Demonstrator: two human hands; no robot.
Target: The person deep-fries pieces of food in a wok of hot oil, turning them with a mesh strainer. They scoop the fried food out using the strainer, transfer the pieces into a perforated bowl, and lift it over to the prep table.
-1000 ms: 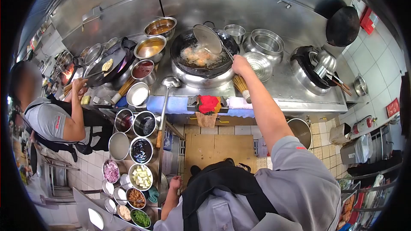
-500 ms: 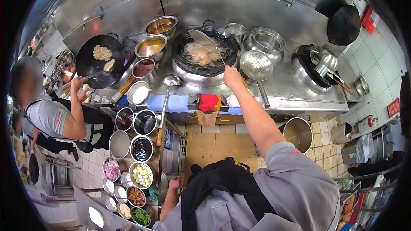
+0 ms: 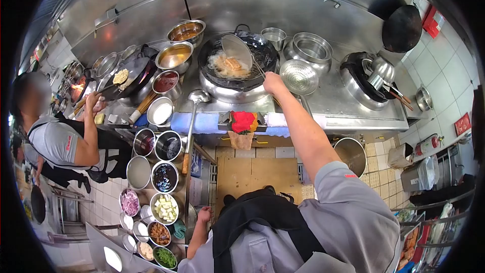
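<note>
My right hand (image 3: 274,83) is closed round the thin handle of a skimmer (image 3: 236,49). The skimmer's round head tilts over the near-black wok (image 3: 262,55), where pale golden pieces of food (image 3: 231,64) sit in bubbling oil. Down at my left side, my left hand (image 3: 204,214) is curled into a loose fist, with nothing visible in it. Closest to it are the edge of the side counter and a green cloth (image 3: 179,229). Just right of the wok, a perforated strainer (image 3: 299,77) rests on the stove top, its handle partly behind my right forearm.
A ladle (image 3: 199,96) lies across the stove's front edge. Several steel bowls, such as one with yellow liquid (image 3: 174,55), stand left of the wok. Ingredient pots, one with cut pieces (image 3: 165,208), fill the side counter. A co-worker (image 3: 70,139) tosses food in another wok (image 3: 134,73).
My right hand has turned the skimmer, and its head has swung more upright beside the food. The food has gathered to the left in the oil. The co-worker's wok has tilted up.
</note>
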